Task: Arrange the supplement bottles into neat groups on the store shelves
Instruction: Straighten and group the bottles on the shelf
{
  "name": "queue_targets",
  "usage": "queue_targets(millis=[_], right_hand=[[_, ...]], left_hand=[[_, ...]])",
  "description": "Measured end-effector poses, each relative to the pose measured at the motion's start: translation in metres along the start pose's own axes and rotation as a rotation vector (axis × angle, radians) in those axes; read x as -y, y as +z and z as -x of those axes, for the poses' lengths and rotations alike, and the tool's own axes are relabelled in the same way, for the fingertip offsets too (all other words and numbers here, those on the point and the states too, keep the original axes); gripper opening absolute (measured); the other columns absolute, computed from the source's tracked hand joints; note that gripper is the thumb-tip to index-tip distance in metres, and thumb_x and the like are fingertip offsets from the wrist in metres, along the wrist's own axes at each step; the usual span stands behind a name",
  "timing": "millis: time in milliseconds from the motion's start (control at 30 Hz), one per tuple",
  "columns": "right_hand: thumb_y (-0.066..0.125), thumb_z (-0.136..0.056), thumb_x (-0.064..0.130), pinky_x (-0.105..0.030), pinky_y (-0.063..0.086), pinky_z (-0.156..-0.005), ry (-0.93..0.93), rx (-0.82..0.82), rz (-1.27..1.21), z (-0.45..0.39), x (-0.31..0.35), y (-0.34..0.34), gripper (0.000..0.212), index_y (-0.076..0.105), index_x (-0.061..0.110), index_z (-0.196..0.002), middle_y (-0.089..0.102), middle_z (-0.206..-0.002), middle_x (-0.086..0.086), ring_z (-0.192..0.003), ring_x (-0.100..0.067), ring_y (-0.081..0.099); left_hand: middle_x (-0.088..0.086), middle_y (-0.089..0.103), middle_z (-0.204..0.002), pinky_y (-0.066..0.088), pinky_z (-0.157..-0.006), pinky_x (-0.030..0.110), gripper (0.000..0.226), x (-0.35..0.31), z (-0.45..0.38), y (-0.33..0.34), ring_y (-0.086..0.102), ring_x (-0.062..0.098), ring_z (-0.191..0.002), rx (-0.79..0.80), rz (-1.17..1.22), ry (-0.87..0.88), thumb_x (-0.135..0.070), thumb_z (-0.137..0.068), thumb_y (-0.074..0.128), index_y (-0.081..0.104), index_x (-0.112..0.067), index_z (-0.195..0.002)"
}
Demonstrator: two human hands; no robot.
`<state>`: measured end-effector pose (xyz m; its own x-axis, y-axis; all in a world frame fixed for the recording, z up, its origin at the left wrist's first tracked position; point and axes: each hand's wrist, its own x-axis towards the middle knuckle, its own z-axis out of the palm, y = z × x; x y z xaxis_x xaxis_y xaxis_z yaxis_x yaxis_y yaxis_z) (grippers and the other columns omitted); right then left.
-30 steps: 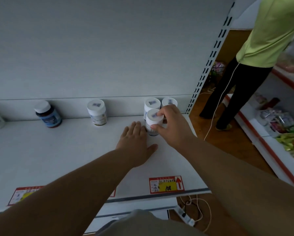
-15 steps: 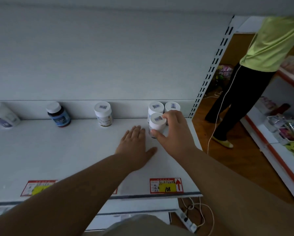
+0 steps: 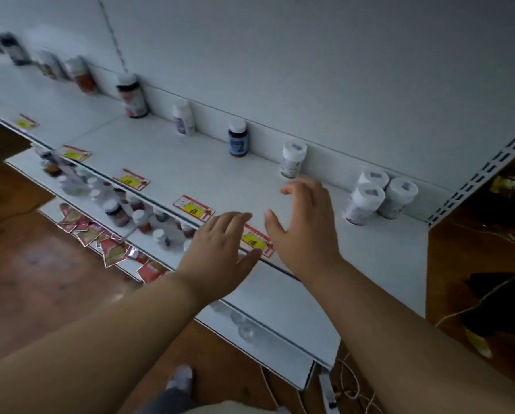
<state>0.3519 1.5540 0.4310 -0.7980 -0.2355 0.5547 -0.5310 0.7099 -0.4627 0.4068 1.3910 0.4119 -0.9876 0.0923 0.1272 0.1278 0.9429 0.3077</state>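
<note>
Three white supplement bottles [image 3: 365, 203] stand grouped at the right end of the white shelf [image 3: 190, 168], against the back panel. A single white bottle [image 3: 292, 159] stands to their left, then a dark blue-labelled bottle [image 3: 238, 138], another white bottle [image 3: 184, 118] and a red-labelled bottle [image 3: 132, 95]. My right hand [image 3: 305, 227] hovers above the shelf with fingers spread, holding nothing, left of the group. My left hand [image 3: 220, 248] is open over the shelf's front edge, empty.
Several more bottles [image 3: 50, 65] line the far left of the shelf, blurred. The lower shelf [image 3: 280, 297] holds several mixed bottles [image 3: 122, 204] and red packets [image 3: 113, 249]. Price tags [image 3: 193, 207] run along the edge. Cables and a power strip [image 3: 327, 389] lie on the wooden floor.
My right hand has let go of the front white bottle and drawn back left. My left hand has pulled back to the shelf edge. The view has swung left and tilted.
</note>
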Motion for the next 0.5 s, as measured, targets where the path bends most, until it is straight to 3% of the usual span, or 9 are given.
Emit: queue_targets(millis=[100, 233, 333, 500], right_hand=[[0.063, -0.084, 0.031, -0.043, 0.049, -0.090, -0.065, 0.045, -0.036, -0.010, 0.046, 0.024, 0.036, 0.057, 0.007, -0.109, 0.058, -0.116, -0.013, -0.108, -0.032, 0.055], [0.062, -0.086, 0.031, -0.043, 0.049, -0.088, -0.097, 0.104, -0.111, -0.022, 0.123, 0.083, 0.033, 0.055, 0.012, -0.112, 0.057, -0.114, -0.007, -0.105, -0.025, 0.053], [0.065, -0.089, 0.031, -0.041, 0.048, -0.089, -0.040, 0.241, -0.234, -0.026, 0.196, 0.141, 0.036, 0.053, 0.015, -0.119, 0.056, -0.110, 0.000, -0.102, -0.018, 0.051], [0.065, -0.089, 0.034, -0.037, 0.051, -0.090, -0.177, 0.382, -0.334, -0.041, 0.326, 0.234, 0.042, 0.048, 0.020, -0.125, 0.041, -0.112, 0.011, -0.104, -0.011, 0.049]], left_hand=[[-0.001, 0.041, -0.149, 0.034, -0.112, 0.042, 0.066, 0.043, 0.028, -0.018, 0.037, 0.023, -0.137, -0.048, 0.004, -0.090, -0.058, -0.092, 0.044, 0.032, -0.025, -0.147], [0.003, 0.054, -0.135, 0.042, -0.100, 0.041, 0.066, 0.126, 0.069, -0.048, 0.051, 0.027, -0.121, -0.098, 0.017, -0.168, -0.059, -0.087, 0.039, 0.043, -0.019, -0.139], [0.003, 0.058, -0.132, 0.042, -0.099, 0.039, 0.068, 0.205, 0.108, -0.080, 0.053, 0.025, -0.120, -0.117, 0.002, -0.248, -0.054, -0.084, 0.044, 0.046, -0.014, -0.139], [0.002, 0.059, -0.129, 0.044, -0.096, 0.041, 0.066, 0.331, 0.175, -0.138, 0.055, 0.025, -0.117, -0.141, -0.024, -0.424, -0.051, -0.083, 0.046, 0.043, -0.018, -0.141]])
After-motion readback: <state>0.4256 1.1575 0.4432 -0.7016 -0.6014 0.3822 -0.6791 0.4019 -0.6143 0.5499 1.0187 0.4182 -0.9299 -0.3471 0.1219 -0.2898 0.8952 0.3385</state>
